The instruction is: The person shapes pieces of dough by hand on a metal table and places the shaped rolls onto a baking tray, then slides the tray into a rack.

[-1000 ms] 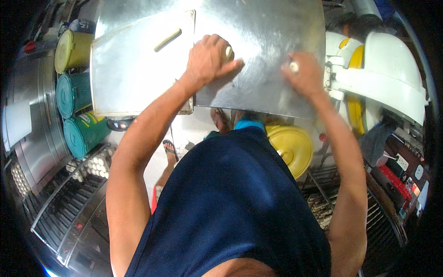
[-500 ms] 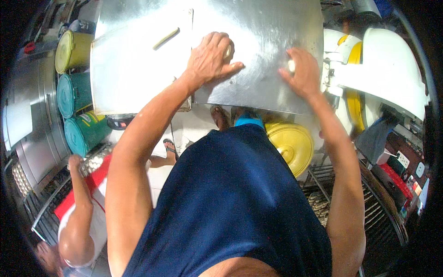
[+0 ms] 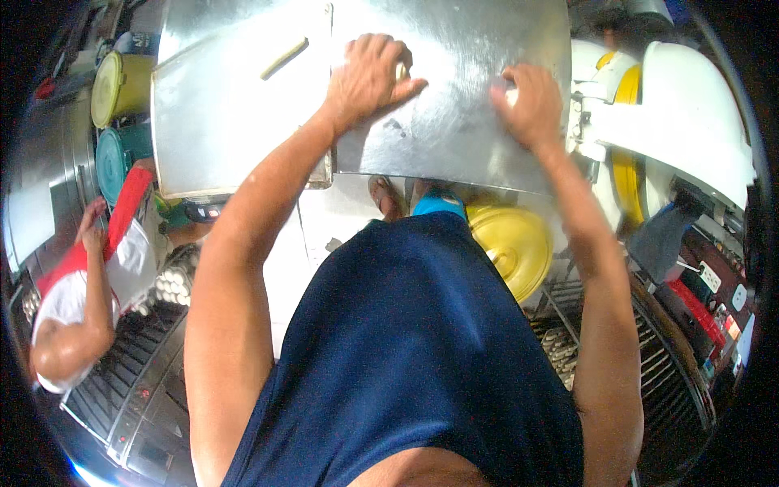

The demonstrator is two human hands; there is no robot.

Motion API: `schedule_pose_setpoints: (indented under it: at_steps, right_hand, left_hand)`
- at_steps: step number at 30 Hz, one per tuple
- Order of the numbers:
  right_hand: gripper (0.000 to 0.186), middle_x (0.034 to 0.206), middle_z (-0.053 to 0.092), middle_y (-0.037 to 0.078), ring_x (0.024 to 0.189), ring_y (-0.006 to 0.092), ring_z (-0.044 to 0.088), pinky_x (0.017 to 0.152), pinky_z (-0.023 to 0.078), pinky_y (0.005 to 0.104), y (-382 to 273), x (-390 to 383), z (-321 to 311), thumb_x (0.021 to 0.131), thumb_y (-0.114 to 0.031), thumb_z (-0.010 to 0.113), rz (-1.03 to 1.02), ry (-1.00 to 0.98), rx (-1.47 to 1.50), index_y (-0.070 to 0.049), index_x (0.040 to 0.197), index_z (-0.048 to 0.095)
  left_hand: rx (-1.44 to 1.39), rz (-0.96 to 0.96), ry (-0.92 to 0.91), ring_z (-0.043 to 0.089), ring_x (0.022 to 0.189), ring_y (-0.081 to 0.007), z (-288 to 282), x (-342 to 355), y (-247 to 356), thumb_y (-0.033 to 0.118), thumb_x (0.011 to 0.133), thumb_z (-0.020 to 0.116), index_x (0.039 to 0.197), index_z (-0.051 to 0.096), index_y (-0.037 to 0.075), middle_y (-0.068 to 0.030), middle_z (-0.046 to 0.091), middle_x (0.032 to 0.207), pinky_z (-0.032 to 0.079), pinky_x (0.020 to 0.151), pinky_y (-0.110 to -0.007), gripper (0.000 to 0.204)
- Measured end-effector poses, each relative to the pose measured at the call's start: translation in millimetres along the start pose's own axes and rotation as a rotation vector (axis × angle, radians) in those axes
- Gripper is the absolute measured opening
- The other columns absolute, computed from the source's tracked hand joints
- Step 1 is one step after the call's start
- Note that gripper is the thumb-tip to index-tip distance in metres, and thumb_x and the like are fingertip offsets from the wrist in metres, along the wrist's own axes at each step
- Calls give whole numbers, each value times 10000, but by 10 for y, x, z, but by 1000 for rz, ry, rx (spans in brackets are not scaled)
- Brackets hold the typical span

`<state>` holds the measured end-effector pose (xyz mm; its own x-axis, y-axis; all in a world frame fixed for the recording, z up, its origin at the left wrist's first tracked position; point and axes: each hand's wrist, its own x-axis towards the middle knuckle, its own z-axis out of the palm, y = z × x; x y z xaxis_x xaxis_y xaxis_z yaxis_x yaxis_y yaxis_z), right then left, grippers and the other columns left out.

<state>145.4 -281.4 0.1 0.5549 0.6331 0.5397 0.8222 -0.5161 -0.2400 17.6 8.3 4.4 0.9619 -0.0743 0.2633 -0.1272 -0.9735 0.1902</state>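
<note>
My left hand [image 3: 369, 79] is cupped palm down on the steel tabletop [image 3: 454, 146], its thumb stretched to the right. A pale lump of dough [image 3: 401, 71] peeks out between its index finger and thumb. Farther right, my right hand [image 3: 532, 105] curls over another dough lump [image 3: 511, 97], which shows by the fingertips. Most of both lumps is hidden under the hands. Left of my left hand, a thin stick of dough [image 3: 284, 58] lies slantwise on a shiny metal tray [image 3: 219, 138].
A white machine [image 3: 690, 122] adjoins the table's right side. Below the front edge stands a yellow lidded bin [image 3: 511, 252]. Yellow [image 3: 109, 89] and teal [image 3: 114, 162] bins line the left. Another person [image 3: 97, 292] is beside racks of pale pieces [image 3: 172, 284] at left.
Both my hands sit slightly higher in the picture, with the whole table shifted up a little. The other person at left has moved farther up and left, beside the bins.
</note>
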Motion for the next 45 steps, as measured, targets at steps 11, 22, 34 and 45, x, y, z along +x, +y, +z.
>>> schedule_pose_setpoints:
  at_steps: [11, 22, 34, 45]
  right_hand:
    - [467, 766, 595, 82, 769, 318, 586, 749, 465, 474, -24, 82, -8, 881, -548, 647, 90, -315, -1, -114, 720, 589]
    - [477, 924, 661, 101, 902, 319, 600, 764, 464, 484, -93, -25, -286, 880, -587, 647, 96, -466, -29, -110, 872, 650]
    - [779, 1383, 564, 201, 1290, 406, 504, 1113, 367, 542, -290, -306, -354, 887, -635, 625, 68, -335, -73, -8, 1343, 545]
    - [894, 1708, 144, 213, 1589, 355, 103, 1292, 45, 502, 22, 565, 105, 1041, -617, 358, 320, -557, -225, 19, 1630, 138]
  left_hand:
    - [-70, 31, 32, 684, 830, -255, 11, 182, -76, 537, 873, 716, 859, 746, 179, -63, 660, 861, 567, 686, -422, 359]
    - [-103, -187, -203, 659, 1027, -270, -190, -182, 145, 701, 905, 610, 1015, 721, 90, -105, 656, 1063, 585, 758, -445, 630]
    - [-94, -195, -54, 589, 1124, -365, -130, -322, 432, 584, 882, 683, 1252, 599, 45, -176, 623, 1232, 463, 974, -473, 659]
    - [202, -167, -1, 415, 1420, -414, 143, 437, 166, 580, 975, 562, 1484, 467, 135, -182, 474, 1507, 330, 1124, -674, 682]
